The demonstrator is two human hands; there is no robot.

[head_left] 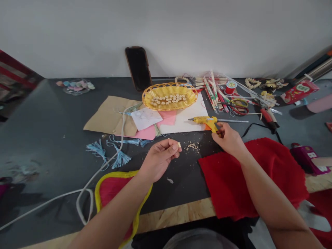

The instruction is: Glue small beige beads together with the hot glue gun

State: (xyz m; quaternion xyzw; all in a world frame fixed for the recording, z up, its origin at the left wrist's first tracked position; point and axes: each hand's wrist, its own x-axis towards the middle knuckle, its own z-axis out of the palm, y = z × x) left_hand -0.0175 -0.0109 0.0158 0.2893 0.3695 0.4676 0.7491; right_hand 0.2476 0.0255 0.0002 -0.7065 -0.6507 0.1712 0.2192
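Note:
My left hand [162,155] is closed, pinching a small cream-coloured piece [179,145] between thumb and fingertips; its exact kind is too small to tell. My right hand [229,138] grips the handle of a yellow hot glue gun [207,120]. The gun's nozzle points left, and a clear glue stick [234,121] sticks out of its back. Between the two hands, a scatter of tiny cream beads or kernels [193,147] lies on the dark table. Beyond them, a yellow woven basket [169,88] holds many small cream flower-like pieces [169,100].
Blue tassels [121,159], brown paper [107,114] and a white cable [100,169] lie left. A phone [138,67] leans on the wall. Red cloth [261,169] lies under my right forearm. Scissors [240,107], a red thread spool [230,88] and packaged sticks [211,91] crowd the back right.

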